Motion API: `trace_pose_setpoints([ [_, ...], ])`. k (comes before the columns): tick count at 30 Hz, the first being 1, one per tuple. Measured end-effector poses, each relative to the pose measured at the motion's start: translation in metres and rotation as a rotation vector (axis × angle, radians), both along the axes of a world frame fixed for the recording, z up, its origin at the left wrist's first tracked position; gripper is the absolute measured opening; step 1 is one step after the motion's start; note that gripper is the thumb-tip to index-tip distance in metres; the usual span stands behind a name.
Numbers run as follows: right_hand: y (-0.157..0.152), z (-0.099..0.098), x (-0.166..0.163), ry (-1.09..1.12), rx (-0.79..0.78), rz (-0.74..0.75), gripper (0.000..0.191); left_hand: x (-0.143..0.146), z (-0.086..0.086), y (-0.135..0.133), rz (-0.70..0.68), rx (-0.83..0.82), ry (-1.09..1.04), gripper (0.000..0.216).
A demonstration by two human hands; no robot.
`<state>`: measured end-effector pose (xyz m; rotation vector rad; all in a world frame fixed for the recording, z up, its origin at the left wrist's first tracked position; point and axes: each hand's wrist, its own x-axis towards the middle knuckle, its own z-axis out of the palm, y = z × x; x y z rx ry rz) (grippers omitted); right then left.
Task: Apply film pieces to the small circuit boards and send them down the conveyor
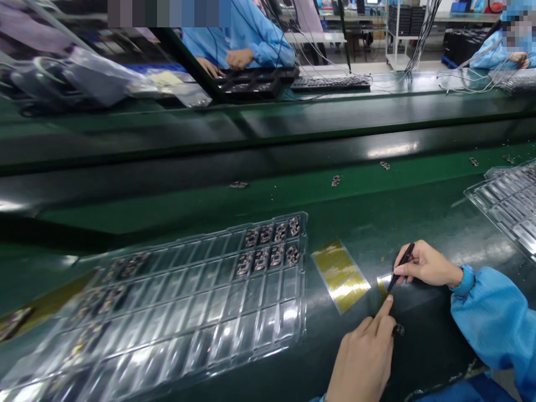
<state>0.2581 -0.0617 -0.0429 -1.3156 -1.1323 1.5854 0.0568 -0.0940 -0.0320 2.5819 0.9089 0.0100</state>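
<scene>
My right hand (427,263) pinches a pair of black tweezers (402,266) with the tip pointing down. Under that tip lies a small piece of yellow film (382,283) with a pale backing. My left hand (365,357) reaches in from below, its index finger stretched to the near edge of the film and the other fingers bent. Beside its knuckles, partly hidden, is a small dark component (399,329). To the left rests a larger sheet of shiny yellow film (340,273). A clear plastic tray (184,301) holds several small circuit boards (268,245) in its slots.
Another clear tray (506,206) stands at the right. Several loose boards (335,180) lie along the green strip beyond the bench. A dark rail (259,125) crosses behind. Across it, a co-worker in blue (251,33) handles black trays (251,84); another person sits at far right.
</scene>
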Motion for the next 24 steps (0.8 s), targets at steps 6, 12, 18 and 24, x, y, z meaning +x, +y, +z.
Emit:
trace_pose_setpoints([
  [6,-0.003,0.002,-0.001,0.062,0.01,-0.038,0.024,-0.002,-0.003,0.0,0.075,-0.132,-0.113,0.023],
  [12,0.0,-0.003,0.006,0.198,0.026,-0.273,0.031,-0.01,0.001,0.009,0.458,-0.462,-0.552,0.008],
  [18,-0.006,0.001,-0.001,0.366,0.097,-0.616,0.029,0.005,0.001,0.03,0.965,-0.994,-1.022,0.037],
  [24,-0.022,0.002,-0.045,0.397,0.109,-0.677,0.03,0.018,-0.011,0.04,0.996,-1.259,-1.097,0.038],
])
